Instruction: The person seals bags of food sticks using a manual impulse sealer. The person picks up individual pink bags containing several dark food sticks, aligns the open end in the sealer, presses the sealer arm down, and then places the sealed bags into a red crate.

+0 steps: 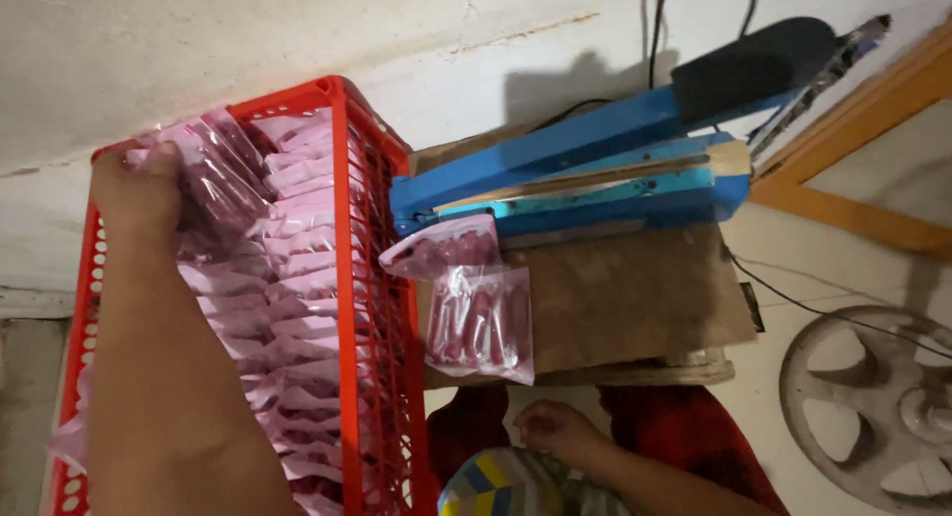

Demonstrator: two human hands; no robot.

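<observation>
At the far end of the red plastic crate (382,308), the left hand (139,194) is clamped over a clear packet (213,184) of dark reddish pieces, fingers curled on its top edge, pressing it against the rows of pink packets (297,278) that fill the crate. Low in the frame, the right hand (555,429) rests loosely curled near the lap, well apart from the left, gripping nothing that I can see. Just right of the crate, two more filled packets (481,323) lie on a brown wooden board (635,298), one touching the jaw end of a blue heat sealer (595,174). The sealer's arm is raised, with a black handle (754,65). Further right, a grey wheel (873,402) lies on the floor.
</observation>
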